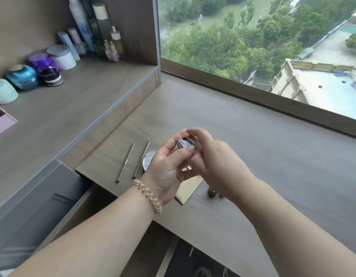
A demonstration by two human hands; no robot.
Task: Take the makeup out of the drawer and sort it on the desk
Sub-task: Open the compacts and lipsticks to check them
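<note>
Head view shows us both hands meeting above the middle of the desk. Our left hand, with a coiled bracelet on its wrist, closes its fingers around a small silvery makeup item, thumb pressed on its side. Our right hand curls over the same item from the 3 o'clock side, fingertips on its dark top end. What kind of makeup it is we cannot tell, since the fingers cover most of it.

On the desk at 9 o'clock from the hands lie two slim pencils, side by side and nearly parallel, apart from each other. Just beside the nearer pencil sits a round silver compact, partly hidden by the left hand. Under the hands lies a beige flat piece, and a small dark object stands at 5 o'clock from it, below the right wrist.

At 7 o'clock the drawer stands open beneath the desk edge. At 10 o'clock a raised shelf carries jars and bottles, among them a white jar, a purple jar and a blue jar. A window runs along 12 to 2 o'clock.
</note>
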